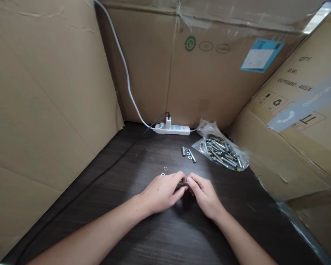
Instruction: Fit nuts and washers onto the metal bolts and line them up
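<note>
Between my two hands is a small metal bolt (184, 183), mostly covered by my fingers. My left hand (165, 189) pinches it from the left, thumb and fingers curled around it. From the right, my right hand (205, 191) grips the other end with thumb and fingertips pressed together. Just beyond my left hand lie a small ring (165, 169) and a washer (162, 174), the washer partly hidden by the hand. Farther off on the dark table (132, 162) are a metal sleeve (183, 151), a bolt (192, 156) and several washers (189, 158).
A clear plastic bag (223, 147) full of bolts lies at the back right. Behind the loose parts stands a white power strip (179, 129) with a charger (168, 122). A black cable (107, 169) crosses the table's left side. Cardboard walls (143, 70) enclose the left, back and right.
</note>
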The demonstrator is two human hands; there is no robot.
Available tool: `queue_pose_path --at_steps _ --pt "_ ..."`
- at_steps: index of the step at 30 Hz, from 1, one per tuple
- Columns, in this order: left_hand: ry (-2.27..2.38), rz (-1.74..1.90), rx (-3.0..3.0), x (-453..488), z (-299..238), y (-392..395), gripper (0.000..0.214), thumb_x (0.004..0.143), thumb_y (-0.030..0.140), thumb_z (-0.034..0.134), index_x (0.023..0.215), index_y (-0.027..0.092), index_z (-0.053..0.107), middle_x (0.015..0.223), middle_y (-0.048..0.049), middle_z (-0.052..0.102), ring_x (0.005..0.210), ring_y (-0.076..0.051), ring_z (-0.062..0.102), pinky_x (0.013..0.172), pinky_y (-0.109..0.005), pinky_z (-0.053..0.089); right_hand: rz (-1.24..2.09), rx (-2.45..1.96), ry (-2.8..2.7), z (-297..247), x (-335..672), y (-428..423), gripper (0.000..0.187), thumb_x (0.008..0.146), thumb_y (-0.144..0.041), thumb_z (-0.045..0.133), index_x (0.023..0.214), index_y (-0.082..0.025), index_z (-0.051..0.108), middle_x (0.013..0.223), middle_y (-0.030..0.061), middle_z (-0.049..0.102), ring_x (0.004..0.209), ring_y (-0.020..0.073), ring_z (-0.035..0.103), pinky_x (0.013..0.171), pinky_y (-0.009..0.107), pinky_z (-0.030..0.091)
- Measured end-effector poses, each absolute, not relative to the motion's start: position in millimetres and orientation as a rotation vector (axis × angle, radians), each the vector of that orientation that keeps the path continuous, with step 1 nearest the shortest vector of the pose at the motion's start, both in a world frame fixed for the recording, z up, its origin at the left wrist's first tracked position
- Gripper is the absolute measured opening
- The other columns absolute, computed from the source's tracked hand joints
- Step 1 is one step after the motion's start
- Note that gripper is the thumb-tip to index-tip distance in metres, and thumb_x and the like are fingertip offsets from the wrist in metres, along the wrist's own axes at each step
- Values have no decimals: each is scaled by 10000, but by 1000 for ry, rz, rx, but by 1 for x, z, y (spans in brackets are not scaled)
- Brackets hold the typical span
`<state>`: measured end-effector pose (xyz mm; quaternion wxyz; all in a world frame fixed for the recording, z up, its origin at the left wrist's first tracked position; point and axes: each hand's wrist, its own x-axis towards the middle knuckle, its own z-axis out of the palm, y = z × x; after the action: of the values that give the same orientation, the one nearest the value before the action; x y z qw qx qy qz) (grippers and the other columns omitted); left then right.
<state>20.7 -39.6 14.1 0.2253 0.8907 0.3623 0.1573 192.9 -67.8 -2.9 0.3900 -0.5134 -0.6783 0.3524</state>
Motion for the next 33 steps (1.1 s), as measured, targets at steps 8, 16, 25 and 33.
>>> queue_pose_path --at_steps 8,16,25,33 --pt "1030 431 2437 21 15 -39 186 903 314 419 1054 223 476 940 -10 653 793 -174 620 657 -265 429 861 -1279 -1721 -3 192 -69 293 917 -365 416 697 -183 480 624 -28 475 560 104 430 544 216 343" --pt "1041 482 2448 21 19 -39 215 944 329 326 919 204 499 860 -11 616 752 -153 585 654 -252 411 742 -1318 -1645 -6 194 -68 265 926 -363 392 751 -190 492 639 -22 461 576 115 438 554 224 354" --pt "1148 426 2471 21 21 -39 300 964 353 244 797 205 445 725 9 575 630 -145 548 582 -252 367 683 -1333 -1593 -5 195 -68 277 939 -386 371 762 -197 472 643 -22 443 589 124 428 568 236 345" --pt "1048 415 2455 20 21 -38 260 960 323 261 789 205 418 688 17 536 594 -138 500 551 -254 327 808 -1327 -1514 -8 197 -67 421 939 -456 342 608 -198 381 578 -30 386 539 109 378 520 241 312"
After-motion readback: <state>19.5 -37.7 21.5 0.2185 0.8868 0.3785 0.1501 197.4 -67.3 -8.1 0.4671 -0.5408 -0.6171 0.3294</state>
